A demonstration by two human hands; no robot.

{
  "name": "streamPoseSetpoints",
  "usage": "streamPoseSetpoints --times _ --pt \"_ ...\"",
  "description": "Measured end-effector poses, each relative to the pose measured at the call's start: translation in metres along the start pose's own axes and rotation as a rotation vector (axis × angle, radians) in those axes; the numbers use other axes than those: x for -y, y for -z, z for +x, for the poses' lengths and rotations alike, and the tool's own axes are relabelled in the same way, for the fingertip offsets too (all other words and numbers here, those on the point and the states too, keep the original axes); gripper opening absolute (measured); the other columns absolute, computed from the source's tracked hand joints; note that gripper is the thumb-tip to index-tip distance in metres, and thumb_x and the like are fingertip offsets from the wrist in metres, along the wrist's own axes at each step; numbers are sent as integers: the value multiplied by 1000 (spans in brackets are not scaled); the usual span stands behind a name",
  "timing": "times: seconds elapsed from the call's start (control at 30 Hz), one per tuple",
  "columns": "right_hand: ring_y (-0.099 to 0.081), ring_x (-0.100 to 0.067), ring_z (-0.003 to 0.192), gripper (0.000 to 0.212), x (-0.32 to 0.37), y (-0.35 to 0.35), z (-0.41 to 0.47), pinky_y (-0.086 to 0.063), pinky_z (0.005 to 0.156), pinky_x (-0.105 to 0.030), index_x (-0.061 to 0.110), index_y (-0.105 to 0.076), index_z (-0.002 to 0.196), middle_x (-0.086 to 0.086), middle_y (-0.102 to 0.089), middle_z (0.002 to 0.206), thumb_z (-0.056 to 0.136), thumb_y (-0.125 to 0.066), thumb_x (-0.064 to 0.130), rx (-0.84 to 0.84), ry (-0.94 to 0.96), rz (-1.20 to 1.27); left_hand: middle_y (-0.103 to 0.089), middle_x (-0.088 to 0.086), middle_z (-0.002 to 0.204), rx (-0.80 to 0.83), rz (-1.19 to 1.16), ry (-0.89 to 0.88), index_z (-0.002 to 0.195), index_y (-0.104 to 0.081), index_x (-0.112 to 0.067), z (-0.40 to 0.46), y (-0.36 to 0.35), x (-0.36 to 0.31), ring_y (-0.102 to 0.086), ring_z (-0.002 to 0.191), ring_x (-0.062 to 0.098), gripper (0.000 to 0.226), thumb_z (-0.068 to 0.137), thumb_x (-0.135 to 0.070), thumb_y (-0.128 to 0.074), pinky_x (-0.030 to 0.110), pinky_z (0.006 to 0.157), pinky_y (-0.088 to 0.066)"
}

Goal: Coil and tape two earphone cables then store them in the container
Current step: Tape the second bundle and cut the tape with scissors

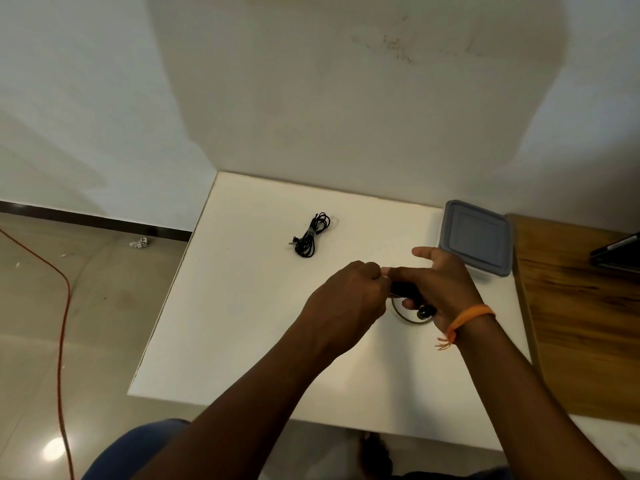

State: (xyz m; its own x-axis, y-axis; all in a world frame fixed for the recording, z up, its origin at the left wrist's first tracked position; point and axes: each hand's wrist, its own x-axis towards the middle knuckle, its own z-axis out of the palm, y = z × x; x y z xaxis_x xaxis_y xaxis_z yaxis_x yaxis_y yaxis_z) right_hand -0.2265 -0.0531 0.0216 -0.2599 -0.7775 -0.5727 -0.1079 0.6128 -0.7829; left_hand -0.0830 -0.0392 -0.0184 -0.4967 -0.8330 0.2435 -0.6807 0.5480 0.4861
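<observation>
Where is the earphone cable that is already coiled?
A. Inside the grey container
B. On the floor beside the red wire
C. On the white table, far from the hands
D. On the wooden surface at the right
C: the coiled earphone cable lies on the white table, apart from both hands, and the container has its lid on.

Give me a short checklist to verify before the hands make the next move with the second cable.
1. Black coiled earphone cable on white table, bound at its middle: ok.
2. Second black cable bundle held by right hand: ok.
3. Left hand pinching at the bundle: ok.
4. Tape wrapped fully: cannot tell.
5. Grey-lidded square container open for storing: not ok, lid on.
</observation>
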Motion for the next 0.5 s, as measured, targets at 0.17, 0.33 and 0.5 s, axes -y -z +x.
streamPoseSetpoints --times 0.17,0.33,0.5 --pt "-64 -18 51 71 -5 -9 6 -41 38 -19 14 -46 134 -8 -71 76 73 -83 20 -136 238 -206 -57 7 70 63 -37 71 99 -73 -13 3 0 3 -55 61 25 25 78 -1 -73 27 50 -33" --pt "-61 -11 44 58 -6 -12 4 -40 37 -14 14 -52 126 -10 -71 77 76 -81 19 -122 273 -208 -58 7 73 21 -54 142 99 -73 -13 2 5 -1 -57 66 27 16 84 -8 -69 29 52 -32" --pt "-70 -20 56 32 1 6 4 -44 39 -20 2 -64 109 -19 -72 79 79 -74 11 96 -28 167 -57 7 72 -157 -34 -37 99 -70 -10 1 6 4 -52 61 26 22 79 -2 -72 31 45 -42"
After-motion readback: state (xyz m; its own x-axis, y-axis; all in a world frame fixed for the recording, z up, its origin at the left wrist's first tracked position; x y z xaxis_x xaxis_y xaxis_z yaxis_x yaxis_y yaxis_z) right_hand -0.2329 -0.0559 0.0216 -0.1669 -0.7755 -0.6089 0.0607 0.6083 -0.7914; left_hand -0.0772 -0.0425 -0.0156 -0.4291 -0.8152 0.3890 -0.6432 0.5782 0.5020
